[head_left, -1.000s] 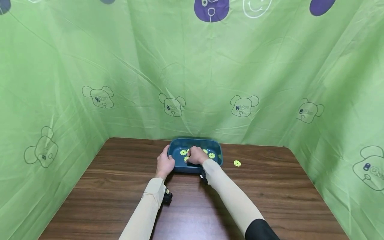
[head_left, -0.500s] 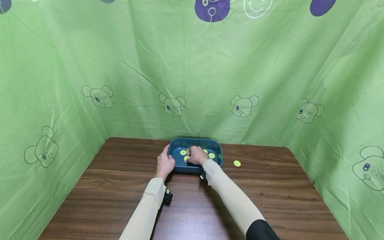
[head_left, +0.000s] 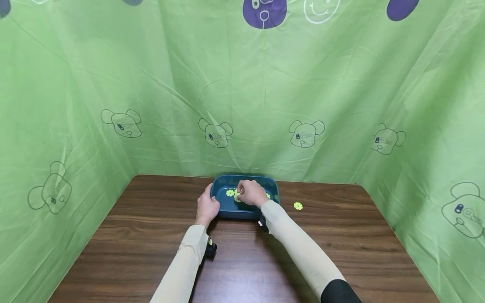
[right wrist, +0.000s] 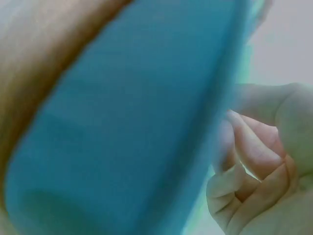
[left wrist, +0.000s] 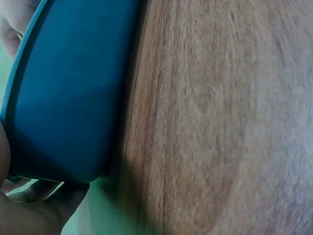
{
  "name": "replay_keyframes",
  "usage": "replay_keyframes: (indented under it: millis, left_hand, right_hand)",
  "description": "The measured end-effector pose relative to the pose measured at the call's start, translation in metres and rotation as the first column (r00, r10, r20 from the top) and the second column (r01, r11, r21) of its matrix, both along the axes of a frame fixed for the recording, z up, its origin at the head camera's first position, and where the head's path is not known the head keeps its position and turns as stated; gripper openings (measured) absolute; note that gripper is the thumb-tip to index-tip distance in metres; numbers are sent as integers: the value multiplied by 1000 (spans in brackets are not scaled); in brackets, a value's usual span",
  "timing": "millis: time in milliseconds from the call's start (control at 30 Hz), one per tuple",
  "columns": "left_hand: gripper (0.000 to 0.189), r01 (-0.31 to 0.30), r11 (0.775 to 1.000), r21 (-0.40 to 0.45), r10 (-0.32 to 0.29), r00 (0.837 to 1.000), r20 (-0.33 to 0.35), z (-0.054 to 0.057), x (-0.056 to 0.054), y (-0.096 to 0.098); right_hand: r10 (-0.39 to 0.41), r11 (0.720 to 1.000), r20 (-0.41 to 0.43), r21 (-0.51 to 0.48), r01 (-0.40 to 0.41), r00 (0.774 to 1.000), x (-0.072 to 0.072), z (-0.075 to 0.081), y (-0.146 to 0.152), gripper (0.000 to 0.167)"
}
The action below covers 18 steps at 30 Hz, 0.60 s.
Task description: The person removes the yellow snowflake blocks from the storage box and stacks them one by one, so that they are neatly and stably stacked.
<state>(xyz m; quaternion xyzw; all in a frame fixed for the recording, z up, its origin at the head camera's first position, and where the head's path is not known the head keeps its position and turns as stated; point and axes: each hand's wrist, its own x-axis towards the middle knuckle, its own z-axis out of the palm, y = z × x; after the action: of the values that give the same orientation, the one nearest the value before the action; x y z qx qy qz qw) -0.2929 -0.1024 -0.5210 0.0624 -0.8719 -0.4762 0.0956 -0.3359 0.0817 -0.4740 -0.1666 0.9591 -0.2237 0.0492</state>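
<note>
A dark blue rectangular bin (head_left: 244,214) stands at the back of the table with several small yellow flower-shaped discs (head_left: 230,192) inside. My left hand (head_left: 207,208) grips its left end, with the thumb at the rim and fingers against the outer wall; in the left wrist view those fingers (left wrist: 68,200) reach round the bin's corner. Over the bin, my right hand (head_left: 252,193) has curled fingers and pinches a yellow flower disc (head_left: 237,197) at its fingertips. The right wrist view has this hand (right wrist: 264,161) partly behind the bin wall (right wrist: 127,117), which hides the fingertips.
One more yellow flower disc (head_left: 298,206) lies on the brown wooden table (head_left: 333,244), right of the bin. A green curtain (head_left: 261,84) with bear drawings hangs close behind the bin and along both sides.
My right hand has lifted slightly and shifted right over the bin, the yellow flower disc rising at its fingertips. The left hand stays on the bin's end. The head view has shifted a little.
</note>
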Motion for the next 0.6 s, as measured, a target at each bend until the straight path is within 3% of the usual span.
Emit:
replay_keyframes:
  millis: [167, 367, 600]
  left_hand:
    - [58, 1, 1000, 2, -1, 1000, 4, -1, -2, 3]
    - [59, 8, 1000, 6, -8, 1000, 13, -2, -2, 2]
    - [58, 10, 1000, 8, -11, 1000, 13, -1, -2, 2]
  right_hand:
    - [11, 998, -52, -69, -14, 999, 1, 29, 27, 16]
    - [-60, 984, -144, -172, 35, 988, -2, 55, 77, 13]
    - [-180, 958, -158, -253, 137, 971, -1, 60, 140, 17]
